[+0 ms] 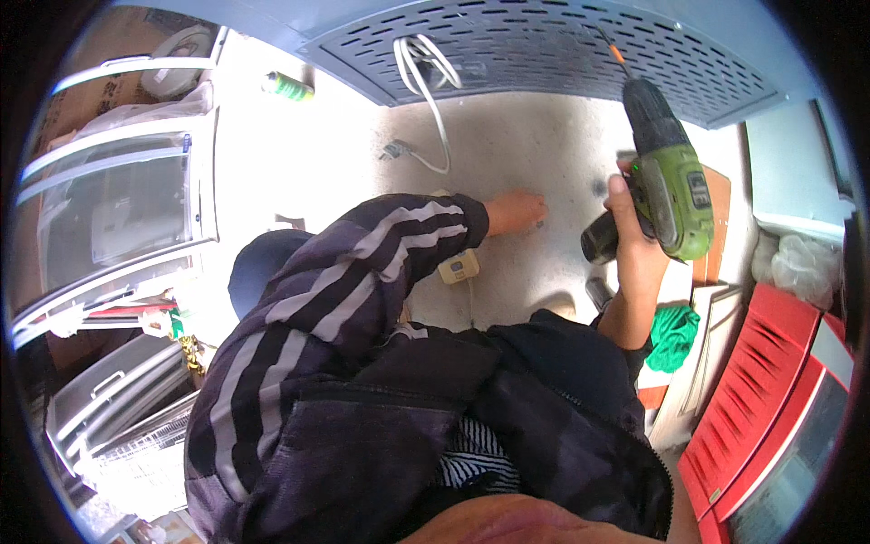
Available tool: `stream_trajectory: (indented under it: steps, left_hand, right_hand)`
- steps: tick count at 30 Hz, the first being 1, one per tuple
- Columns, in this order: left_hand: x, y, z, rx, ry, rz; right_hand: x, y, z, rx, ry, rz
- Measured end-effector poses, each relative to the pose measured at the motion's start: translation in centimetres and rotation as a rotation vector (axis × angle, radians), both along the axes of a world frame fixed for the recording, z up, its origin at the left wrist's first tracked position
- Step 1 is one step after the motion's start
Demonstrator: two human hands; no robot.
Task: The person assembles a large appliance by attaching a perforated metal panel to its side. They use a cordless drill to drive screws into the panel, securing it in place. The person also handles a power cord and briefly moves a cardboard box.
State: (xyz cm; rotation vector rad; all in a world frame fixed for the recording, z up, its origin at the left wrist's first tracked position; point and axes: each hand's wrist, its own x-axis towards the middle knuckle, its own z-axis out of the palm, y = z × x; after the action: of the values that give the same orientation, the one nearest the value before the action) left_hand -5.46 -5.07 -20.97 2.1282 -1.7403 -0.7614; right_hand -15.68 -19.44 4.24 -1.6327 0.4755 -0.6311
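Note:
My right hand (635, 248) is wrapped around the grip of a green and black cordless drill (680, 197). The drill's long bit (614, 51) has an orange section and points away from me, overlapping the slotted panel in the view; I cannot tell whether it touches. Low over the concrete floor (506, 149), my left hand (516, 212) reaches down with its fingers bent. At its fingertips is a small dark piece (540, 224), too small to identify; whether the fingers grip it is unclear.
A grey metal cabinet with a slotted panel (544, 44) stands ahead, a coiled white power cord (438, 122) hanging from it with its plug (396, 149) low down. A socket block (459, 267) lies below my left forearm. Green cloth (673, 338) and red panels (754, 381) are right; a can (289, 86) stands left.

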Motion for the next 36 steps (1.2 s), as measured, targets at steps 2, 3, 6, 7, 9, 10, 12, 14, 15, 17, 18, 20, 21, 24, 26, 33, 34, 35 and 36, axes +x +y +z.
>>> stream_trajectory:
  steps: [2,3,6,7,9,10,12,14,15,17,18,20,21,24,26,33,34,35,36]
  left_hand:
    - [0.9,0.0,0.3,0.023,-0.001,0.033]
    - [0.9,0.4,-0.8,0.017,0.005,0.109]
    - [-0.1,-0.3,-3.1,-0.194,-0.041,0.061]
    - [-0.4,-0.1,-3.2,-0.29,-0.088,0.022]
    - [-1.8,-0.9,-0.7,-0.209,0.086,0.058]
    - [-2.4,-0.9,-0.1,-0.16,0.163,0.085]
    - [-3.0,-1.0,0.0,-0.073,0.157,0.037]
    - [-2.9,-1.5,-0.5,-0.044,0.149,-0.006]
    - [-2.8,-1.3,-1.0,-0.048,0.146,-0.02]
    - [-2.5,-1.0,-2.1,-0.076,0.173,-0.023]
    - [-2.5,-0.6,-2.1,-0.097,0.205,-0.01]
    - [-2.6,-0.2,-2.1,-0.115,0.247,0.004]
    - [-2.5,-0.2,-1.7,-0.109,0.26,-0.004]
    - [-2.4,-0.1,-0.6,-0.15,0.278,0.009]
    - [-2.5,0.0,-0.1,-0.12,0.23,0.001]
    - [0.5,-6.0,2.4,-0.303,0.384,0.267]
    - [1.8,-7.6,4.6,-0.2,0.592,0.384]
    - [2.7,-8.8,6.6,-0.211,0.741,0.48]
    - [3.6,-9.8,8.9,-0.222,0.893,0.574]
  right_hand:
    - [0.0,-0.1,0.5,0.038,-0.013,-0.024]
    - [0.0,-0.2,0.7,0.061,-0.03,-0.026]
    - [-0.4,-0.7,-0.6,0.036,0.017,-0.007]
    - [-0.1,-0.5,-0.2,-0.004,-0.025,-0.008]
    - [-0.8,-1.3,-0.4,0.125,0.003,0.001]
    - [-0.9,-1.5,-0.1,0.153,0.029,0.002]
    - [-0.9,-1.2,-0.1,0.143,-0.002,-0.022]
    - [-0.9,-1.7,-0.5,0.109,-0.034,-0.029]
    - [-0.9,-1.7,-0.6,0.105,-0.039,-0.029]
    - [-0.8,-1.7,-0.6,0.096,-0.049,-0.025]
    - [-0.9,-1.6,-0.5,0.098,-0.037,-0.026]
    - [-1.0,-1.4,-0.5,0.123,-0.015,-0.044]
    - [-1.2,-1.4,-0.6,0.138,-0.002,-0.059]
    - [-1.6,-1.5,-0.5,0.228,0.005,-0.065]
    - [-1.6,-1.3,-0.4,0.23,0.031,-0.055]
    - [-2.0,-1.3,-0.9,0.239,-0.001,-0.084]
    - [-2.1,-1.4,-1.1,0.24,-0.007,-0.094]
    - [-2.2,-1.5,-1.2,0.27,-0.004,-0.121]
    - [-2.3,-1.5,-1.0,0.295,0.001,-0.148]
